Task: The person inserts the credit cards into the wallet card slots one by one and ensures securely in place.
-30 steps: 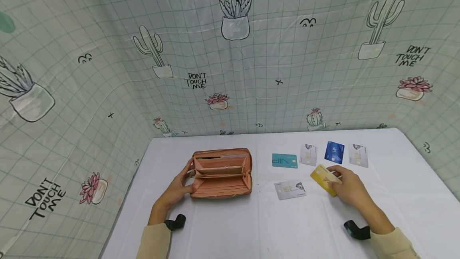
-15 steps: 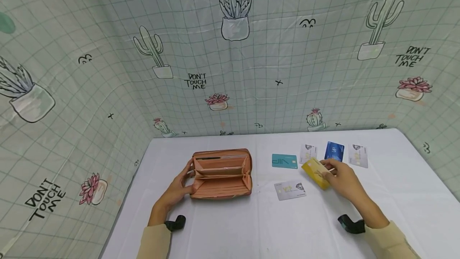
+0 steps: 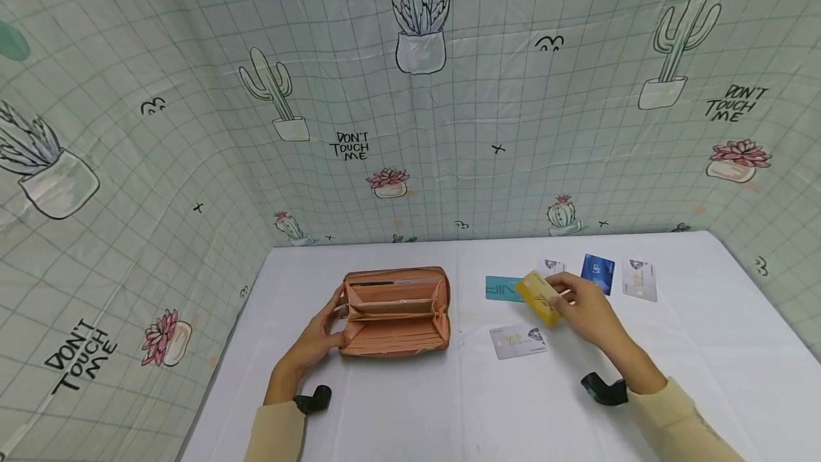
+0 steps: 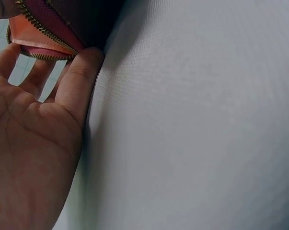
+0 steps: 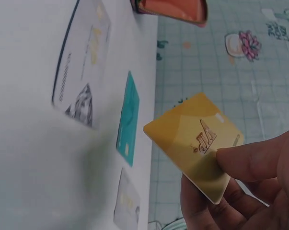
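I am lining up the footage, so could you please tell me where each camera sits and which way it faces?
Head: worn on the head, looking forward and down at the white table; both hands and sleeves show.
Left wrist: beside the left hand, facing the wallet edge; palm and fingers show.
Right wrist: under the right hand, facing the yellow card it pinches.
Shared: head and right wrist views both show the yellow card, teal card and wallet.

The yellow card (image 3: 540, 296) is glossy gold-yellow with raised lettering, pinched at one corner and held tilted above the table, over the teal card's right end; the wallet (image 3: 395, 311) is salmon-orange, zip-around, lying open and flat, its pockets and slots showing
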A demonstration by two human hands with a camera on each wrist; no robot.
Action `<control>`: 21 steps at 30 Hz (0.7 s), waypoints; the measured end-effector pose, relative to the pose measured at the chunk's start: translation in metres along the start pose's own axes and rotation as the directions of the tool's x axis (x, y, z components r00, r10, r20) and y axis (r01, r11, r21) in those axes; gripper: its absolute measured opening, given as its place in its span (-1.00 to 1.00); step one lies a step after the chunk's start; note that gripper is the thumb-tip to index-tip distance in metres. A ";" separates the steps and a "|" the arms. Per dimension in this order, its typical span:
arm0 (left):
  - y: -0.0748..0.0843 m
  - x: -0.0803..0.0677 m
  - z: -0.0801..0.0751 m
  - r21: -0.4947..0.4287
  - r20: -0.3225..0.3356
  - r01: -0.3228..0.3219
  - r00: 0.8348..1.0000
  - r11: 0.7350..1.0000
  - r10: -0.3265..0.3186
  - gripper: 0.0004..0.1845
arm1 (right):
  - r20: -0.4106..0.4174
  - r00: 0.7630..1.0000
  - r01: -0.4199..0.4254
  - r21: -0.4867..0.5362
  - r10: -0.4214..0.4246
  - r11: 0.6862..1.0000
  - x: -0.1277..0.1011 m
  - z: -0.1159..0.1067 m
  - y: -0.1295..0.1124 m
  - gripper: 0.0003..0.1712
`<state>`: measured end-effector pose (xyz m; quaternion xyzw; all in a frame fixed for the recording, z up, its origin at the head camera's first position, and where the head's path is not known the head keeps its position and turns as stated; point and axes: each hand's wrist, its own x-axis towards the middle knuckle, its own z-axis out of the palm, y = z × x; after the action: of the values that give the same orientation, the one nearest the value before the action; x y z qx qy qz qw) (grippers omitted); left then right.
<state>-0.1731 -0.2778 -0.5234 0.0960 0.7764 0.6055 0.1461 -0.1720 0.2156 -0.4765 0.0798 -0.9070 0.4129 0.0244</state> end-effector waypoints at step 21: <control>0.000 -0.001 0.000 -0.007 0.002 0.011 1.000 1.000 -0.011 0.17 | 0.044 0.998 0.049 0.070 -0.052 0.996 0.027 0.033 -0.045 -0.67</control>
<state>-0.1725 -0.2783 -0.5228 0.0917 0.7748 0.6071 0.1506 -0.1908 0.1582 -0.4611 0.1129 -0.8903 0.4411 0.0113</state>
